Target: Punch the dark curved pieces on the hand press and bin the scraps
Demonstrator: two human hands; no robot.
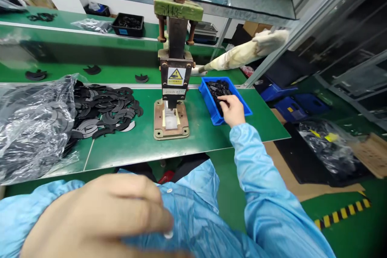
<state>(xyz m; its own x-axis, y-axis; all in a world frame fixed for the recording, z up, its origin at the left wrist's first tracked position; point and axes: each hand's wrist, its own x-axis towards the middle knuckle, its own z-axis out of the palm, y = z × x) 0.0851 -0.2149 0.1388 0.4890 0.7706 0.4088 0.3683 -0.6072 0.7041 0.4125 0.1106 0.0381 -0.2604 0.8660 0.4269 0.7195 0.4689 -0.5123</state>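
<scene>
My right hand [234, 109] reaches over the near edge of a blue bin [215, 117] full of small black parts [222, 88]. Its thumb and forefinger are drawn together at the parts; whatever lies between the fingertips is too small to make out. Close to the camera, my left hand [99, 213] is blurred above my lap, its fingers loosely stretched and apart, with nothing seen in them. Between the bin and a heap of black and grey curved pieces [105, 107] stands a press [177, 64]. A metal fixture [171, 120] sits on its base under the ram.
A clear plastic bag [36, 129] of curved pieces lies at the left of the green table. Several loose curved pieces, including one dark piece [141, 78], lie behind the rail. A black bin [128, 24] stands farther back. A wrapped pipe [244, 54] slants behind the blue bin.
</scene>
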